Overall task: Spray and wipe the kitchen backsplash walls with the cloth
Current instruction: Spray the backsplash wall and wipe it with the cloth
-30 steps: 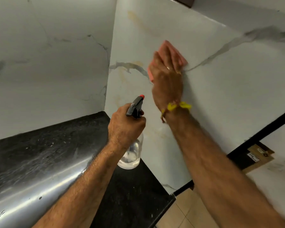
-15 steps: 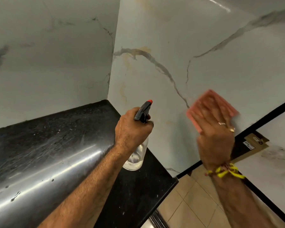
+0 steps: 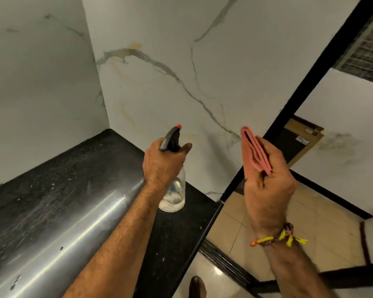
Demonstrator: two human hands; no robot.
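The white marble backsplash [image 3: 159, 93] with grey and yellowish veins meets a second wall at a corner on the left. My left hand [image 3: 162, 166] grips a clear spray bottle [image 3: 173, 192] with a black trigger and a red nozzle that points at the wall. My right hand [image 3: 267, 183] holds a folded pink cloth [image 3: 253, 150] upright, lifted off the wall and a little in front of it. A yellow thread band circles my right wrist.
A black stone countertop [image 3: 63, 173] runs below the walls, with a shiny steel strip [image 3: 52, 250] near its front. A black door frame [image 3: 306, 78] borders the backsplash on the right. Beige floor tiles [image 3: 310, 222] and a cardboard piece [image 3: 299, 136] lie beyond it.
My right hand swept the cloth down and to the right across the wall, then lifted it off the surface and turned it upright. The spray bottle stayed about where it was.
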